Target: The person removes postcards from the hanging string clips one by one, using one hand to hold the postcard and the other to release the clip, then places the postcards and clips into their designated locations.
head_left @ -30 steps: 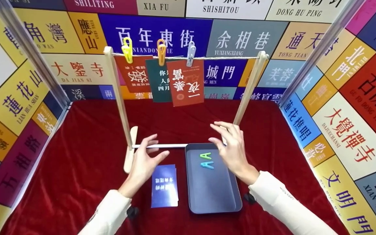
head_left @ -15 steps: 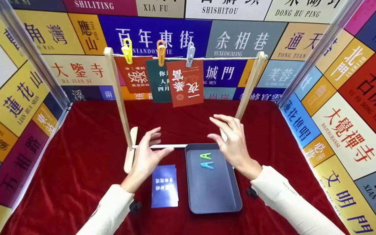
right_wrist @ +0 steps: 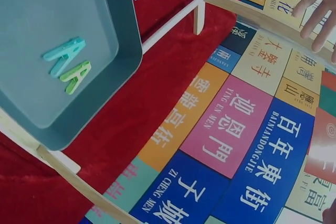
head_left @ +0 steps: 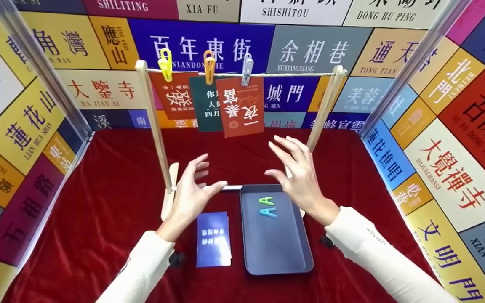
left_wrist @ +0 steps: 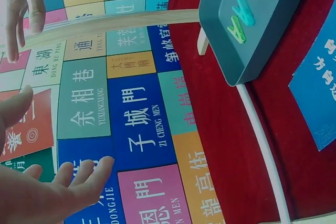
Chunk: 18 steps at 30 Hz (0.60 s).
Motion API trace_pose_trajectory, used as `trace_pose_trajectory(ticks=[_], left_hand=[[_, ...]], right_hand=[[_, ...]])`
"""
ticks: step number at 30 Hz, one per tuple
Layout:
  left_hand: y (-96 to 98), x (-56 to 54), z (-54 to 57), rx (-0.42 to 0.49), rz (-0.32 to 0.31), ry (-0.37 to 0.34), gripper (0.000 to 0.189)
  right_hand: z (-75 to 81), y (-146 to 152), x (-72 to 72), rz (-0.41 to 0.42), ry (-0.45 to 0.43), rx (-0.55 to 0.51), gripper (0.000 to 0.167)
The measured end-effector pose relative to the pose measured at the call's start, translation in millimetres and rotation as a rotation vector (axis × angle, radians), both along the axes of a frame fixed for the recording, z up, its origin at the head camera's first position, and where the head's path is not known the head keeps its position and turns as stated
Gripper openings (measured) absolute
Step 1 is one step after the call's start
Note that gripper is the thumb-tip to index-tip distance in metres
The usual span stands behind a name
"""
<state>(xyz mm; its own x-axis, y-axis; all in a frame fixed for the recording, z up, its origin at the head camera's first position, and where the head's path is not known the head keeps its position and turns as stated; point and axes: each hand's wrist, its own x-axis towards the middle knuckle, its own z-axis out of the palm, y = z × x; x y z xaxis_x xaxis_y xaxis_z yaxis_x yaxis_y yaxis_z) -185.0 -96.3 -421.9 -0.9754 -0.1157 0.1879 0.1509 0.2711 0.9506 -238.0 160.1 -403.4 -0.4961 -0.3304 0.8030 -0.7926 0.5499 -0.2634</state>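
Observation:
My left hand (head_left: 190,193) hovers in front of the left post, fingers loosely bent and thumb apart, holding nothing. Across from it my right hand (head_left: 299,176), also holding nothing, hangs over the tray's far end with its fingers spread. A string (head_left: 297,75) carries a red card (head_left: 173,99), a dark green card (head_left: 207,107) and another red card (head_left: 244,109). Yellow (head_left: 166,65), orange (head_left: 209,67) and pale blue-grey (head_left: 247,70) clothespins sit over them. In the dark tray (head_left: 278,256) lie a green clothespin (right_wrist: 76,76) and a blue clothespin (left_wrist: 243,10).
Wooden posts (head_left: 155,126) on the left and right (head_left: 324,113) support the string; a white rod (left_wrist: 265,153) joins them low down. Blue cards (head_left: 213,240) lie stacked left of the tray on red cloth (head_left: 82,219). Sign-printed walls (head_left: 318,46) enclose the table.
Both hands have risen and moved forward, toward the hanging cards. Their fingers have spread somewhat. The cards, clothespins and tray stay where they were.

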Motion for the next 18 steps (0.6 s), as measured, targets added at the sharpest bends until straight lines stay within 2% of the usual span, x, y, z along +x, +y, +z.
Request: trace_pose_trajectory(ticks=[5, 18], left_hand=[[2.5, -0.3, -0.3, 0.029, -0.004, 0.058, 0.074], [4.6, -6.7, -0.3, 0.076, 0.002, 0.144, 0.070]], right_hand=[[7.0, -1, -6.5, 0.038, 0.039, -0.003, 0.051], [18.2, -3, -12.5, 0.050, 0.020, 0.028, 0.055]])
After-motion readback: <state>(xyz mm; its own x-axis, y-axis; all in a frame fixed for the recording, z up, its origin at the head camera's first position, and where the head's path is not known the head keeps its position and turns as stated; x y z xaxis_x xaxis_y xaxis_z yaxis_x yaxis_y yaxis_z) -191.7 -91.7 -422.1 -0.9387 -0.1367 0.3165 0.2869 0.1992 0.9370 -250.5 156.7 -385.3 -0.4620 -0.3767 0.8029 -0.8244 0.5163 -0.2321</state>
